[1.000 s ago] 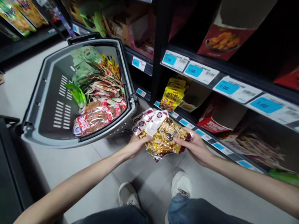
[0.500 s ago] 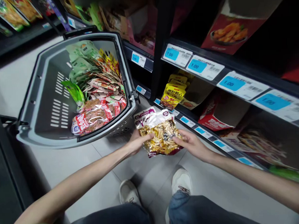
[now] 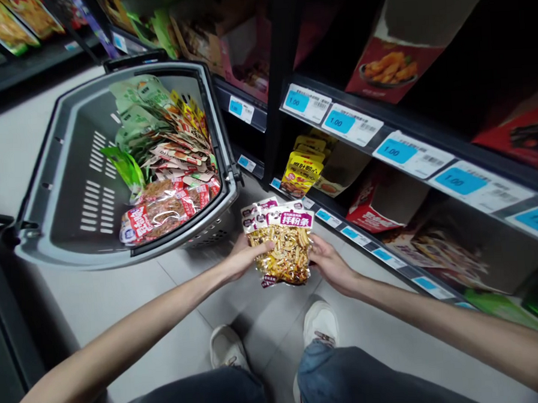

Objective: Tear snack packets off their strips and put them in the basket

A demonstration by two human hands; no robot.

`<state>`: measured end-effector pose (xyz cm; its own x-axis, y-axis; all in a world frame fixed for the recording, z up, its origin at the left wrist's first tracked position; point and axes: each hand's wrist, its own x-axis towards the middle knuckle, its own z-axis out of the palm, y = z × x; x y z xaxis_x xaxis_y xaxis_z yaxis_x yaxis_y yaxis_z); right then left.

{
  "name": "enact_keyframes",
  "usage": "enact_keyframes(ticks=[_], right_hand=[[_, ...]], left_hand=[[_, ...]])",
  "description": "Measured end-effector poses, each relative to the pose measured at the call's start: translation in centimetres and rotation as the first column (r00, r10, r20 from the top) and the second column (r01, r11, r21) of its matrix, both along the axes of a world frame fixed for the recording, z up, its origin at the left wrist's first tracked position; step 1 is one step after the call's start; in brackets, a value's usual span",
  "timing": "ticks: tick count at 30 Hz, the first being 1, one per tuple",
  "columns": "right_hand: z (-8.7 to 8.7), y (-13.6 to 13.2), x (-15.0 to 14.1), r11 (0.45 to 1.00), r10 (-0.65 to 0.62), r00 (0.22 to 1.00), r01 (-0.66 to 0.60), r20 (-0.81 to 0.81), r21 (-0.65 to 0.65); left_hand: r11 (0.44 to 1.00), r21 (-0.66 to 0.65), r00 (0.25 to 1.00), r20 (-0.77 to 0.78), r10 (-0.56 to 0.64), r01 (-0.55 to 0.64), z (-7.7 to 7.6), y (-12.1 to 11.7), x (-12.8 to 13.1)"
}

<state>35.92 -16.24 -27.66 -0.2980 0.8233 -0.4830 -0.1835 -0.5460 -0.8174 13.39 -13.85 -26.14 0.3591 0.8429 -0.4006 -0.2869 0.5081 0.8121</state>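
Note:
Several clear snack packets (image 3: 283, 252) with purple-and-white labels are stacked in front of me, above the floor. My left hand (image 3: 247, 254) grips the stack's left side, its thumb lying across the front packet. At the right edge my right hand (image 3: 328, 260) is closed on the packets, with its fingers partly hidden behind them. To the left of the packets stands a grey shopping basket (image 3: 64, 170). Inside it are green pouches (image 3: 140, 109), a row of thin red-and-beige packets (image 3: 180, 155) and red-labelled snack bags (image 3: 161, 210).
Black shelves with price tags (image 3: 353, 124) run along the right. Yellow packets (image 3: 301, 173) and a red carton (image 3: 372, 205) sit on the low shelf. A dark cabinet edge (image 3: 13, 311) is at the left, and my shoes (image 3: 320, 324) are on the tiled floor below.
The front packet has turned so its purple label now faces me squarely. My right thumb has slid from the packet's front to its right edge. The view has shifted slightly to the right.

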Motion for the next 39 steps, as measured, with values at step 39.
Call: enact_keyframes(ticks=[39], right_hand=[[-1.1, 3.3, 2.8, 0.865, -0.492, 0.85, 0.453, 0.19, 0.215]], left_hand=[[0.995, -0.008, 0.995, -0.002, 0.1, -0.1, -0.2, -1.2, 0.1]])
